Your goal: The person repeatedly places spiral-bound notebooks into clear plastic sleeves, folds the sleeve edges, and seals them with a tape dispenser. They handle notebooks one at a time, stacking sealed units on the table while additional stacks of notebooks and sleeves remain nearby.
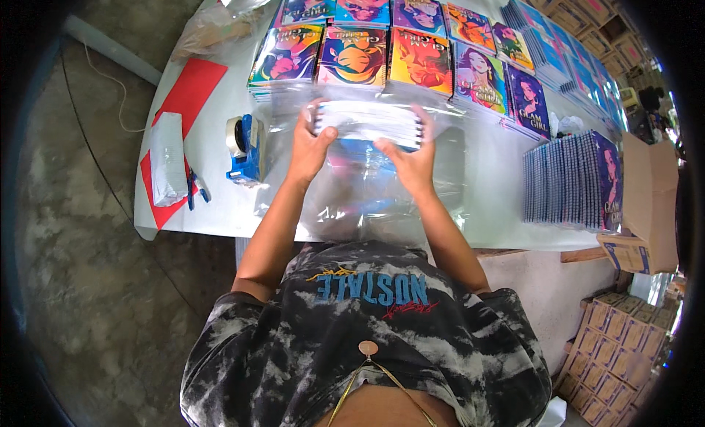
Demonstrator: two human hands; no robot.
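Between my two hands a small stack of spiral notebooks stands edge up, its white page edges facing me and blurred by motion. My left hand grips the stack's left end, thumb on the near side. At the right end my right hand holds it the same way, next to the dark binding coils. Beneath lies clear plastic film, wrinkled and shiny, spread over the white table. Just beyond my hands, piles of colourful illustrated notebooks stand in rows.
To the left are a blue tape dispenser, red sheets, a white plastic-wrapped bundle and blue-handled snips. A row of upright notebooks stands at right, beside an open cardboard box. Stacked cartons fill the lower right.
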